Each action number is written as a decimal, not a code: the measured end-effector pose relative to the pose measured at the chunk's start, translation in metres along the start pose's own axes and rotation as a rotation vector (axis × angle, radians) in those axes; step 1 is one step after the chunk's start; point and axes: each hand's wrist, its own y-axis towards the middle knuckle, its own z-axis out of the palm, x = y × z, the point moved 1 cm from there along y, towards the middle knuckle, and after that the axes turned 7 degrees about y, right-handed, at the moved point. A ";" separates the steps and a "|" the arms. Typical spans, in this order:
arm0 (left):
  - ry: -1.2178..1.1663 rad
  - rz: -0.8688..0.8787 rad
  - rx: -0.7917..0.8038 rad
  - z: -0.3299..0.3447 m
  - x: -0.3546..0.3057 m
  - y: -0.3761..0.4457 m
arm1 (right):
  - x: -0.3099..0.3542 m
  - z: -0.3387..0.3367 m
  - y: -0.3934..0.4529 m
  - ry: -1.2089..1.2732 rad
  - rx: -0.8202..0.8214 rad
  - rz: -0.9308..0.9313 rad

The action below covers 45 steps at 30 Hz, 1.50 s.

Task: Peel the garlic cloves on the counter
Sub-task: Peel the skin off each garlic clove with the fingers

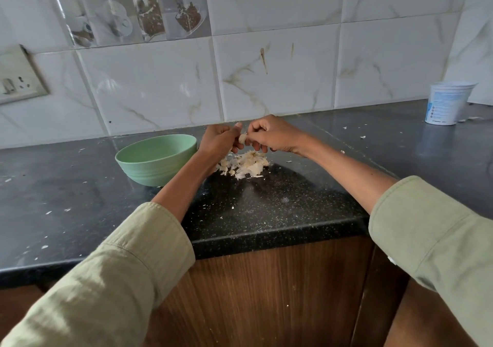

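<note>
A green bowl (157, 160) stands left on the counter (280, 208). Above a pile of peels (244, 165), the left hand (217, 142) and right hand (272, 135) both pinch one garlic clove (242, 138) with curled fingers. Its long axis looks roughly upright; fingers hide most of it.

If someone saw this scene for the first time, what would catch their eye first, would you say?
Both hands meet mid-counter, the left hand and right hand pinching one garlic clove above a pile of garlic skins. A green bowl sits just left of them, a white tub far right.
</note>
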 end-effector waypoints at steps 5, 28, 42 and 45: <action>0.025 0.004 0.007 0.000 0.003 0.003 | -0.003 -0.001 0.005 -0.037 0.016 -0.050; 0.091 -0.002 0.018 -0.009 0.003 0.004 | -0.015 -0.022 0.018 -0.007 0.195 -0.067; 0.108 0.077 0.052 -0.024 0.007 0.003 | -0.014 -0.014 0.021 -0.014 0.229 -0.088; 0.096 0.137 0.029 -0.019 0.004 0.002 | -0.012 -0.016 0.019 0.026 0.161 -0.079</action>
